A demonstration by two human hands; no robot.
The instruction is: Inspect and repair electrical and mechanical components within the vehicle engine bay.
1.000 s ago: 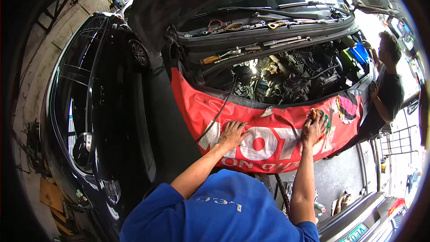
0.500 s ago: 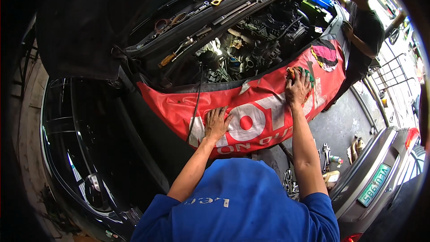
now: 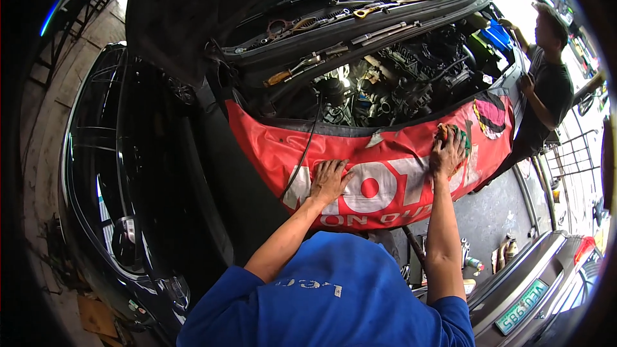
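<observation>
A red fender cover (image 3: pixel 283 148) with large white lettering drapes over the front of a car whose engine bay (image 3: pixel 398 87) lies exposed. My left hand (image 3: pixel 330 181) rests flat on the cover, fingers spread, with nothing in it. Farther right, my right hand (image 3: pixel 448 155) presses a crumpled green and orange rag (image 3: pixel 463 146) against the cover, its fingers over the cloth. Part of the rag is hidden under the palm. Beyond that hand, a pink, yellow and black cloth (image 3: pixel 491 115) lies on the cover.
Wrenches and other tools (image 3: pixel 385 32) lie along the car's cowl, with an orange-handled screwdriver (image 3: pixel 277 78) nearer. A person (image 3: pixel 546 71) stands at the car's right side. A dark car (image 3: pixel 96 154) stands left; a grey car (image 3: pixel 546 276) is at lower right.
The whole view has shifted, so the scene sits farther right and lower. Against the cover, both hands stay in nearly the same places, and the right still has the rag.
</observation>
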